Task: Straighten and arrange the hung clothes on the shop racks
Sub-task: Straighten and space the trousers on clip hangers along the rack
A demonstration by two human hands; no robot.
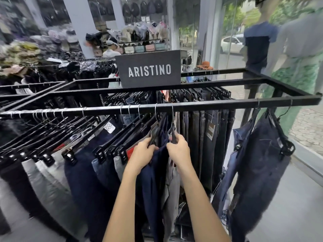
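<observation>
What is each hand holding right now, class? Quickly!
Left hand: grips a black hanger.
Right hand: grips the neighbouring hanger.

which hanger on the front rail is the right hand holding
The near-upright hanger under the right hand, carrying grey trousers. The tilted hanger beside it, carrying navy trousers, is in the left hand.

"ARISTINO" brand sign on top of a shop trouser rack.
White capitals on a black sign board (148, 70) standing on the black metal rack (192, 103). Same word in small white letters along a black clip hanger (142, 131) below. Printed white tag (108, 128) nearby, too blurred to read.
</observation>
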